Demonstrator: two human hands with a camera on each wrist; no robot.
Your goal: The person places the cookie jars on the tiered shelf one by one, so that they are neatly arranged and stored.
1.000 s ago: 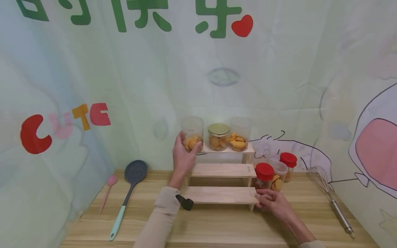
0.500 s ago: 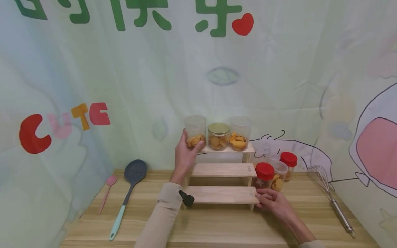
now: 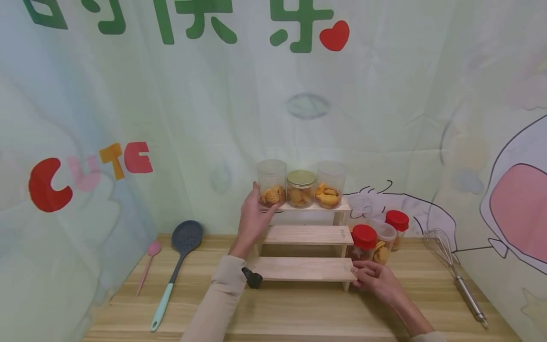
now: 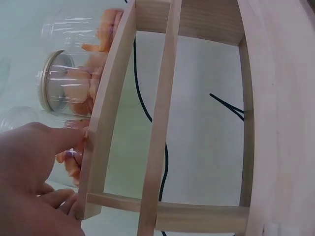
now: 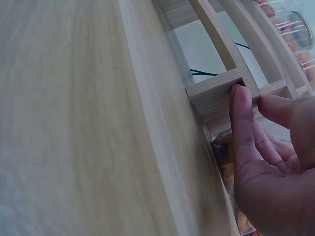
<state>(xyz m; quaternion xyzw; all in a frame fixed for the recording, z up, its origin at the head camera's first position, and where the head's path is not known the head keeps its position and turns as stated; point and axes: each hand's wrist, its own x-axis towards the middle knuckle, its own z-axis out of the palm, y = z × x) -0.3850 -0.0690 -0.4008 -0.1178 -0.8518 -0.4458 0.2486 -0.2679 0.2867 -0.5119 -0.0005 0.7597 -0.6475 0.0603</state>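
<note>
A three-tier wooden display rack (image 3: 305, 269) stands on the table. On its top tier a clear jar of swirled cookies (image 3: 271, 183) sits at the left end, beside a gold-lidded jar (image 3: 301, 190) and another clear cookie jar (image 3: 330, 187). My left hand (image 3: 252, 216) curls around the left jar's lower side, its thumb low in front at the tier's edge. In the left wrist view that thumb (image 4: 69, 139) overlaps the jar and the board's edge. My right hand (image 3: 376, 279) pinches the right end of the bottom tier; the right wrist view shows thumb and index finger (image 5: 242, 105) there.
Right of the rack stand two red-lidded jars (image 3: 364, 237) (image 3: 397, 223) and a clear tub of cookies (image 3: 383, 242). A whisk (image 3: 457, 273) lies at far right. On the left lie a slotted turner (image 3: 186, 240) and a small pink spoon (image 3: 151, 256). A printed curtain (image 3: 213, 104) hangs close behind.
The left hand has slid the left jar rightward along the top tier, closer to the gold-lidded jar. Its thumb has dropped from the jar's front to the tier's edge. The right hand has stayed put.
</note>
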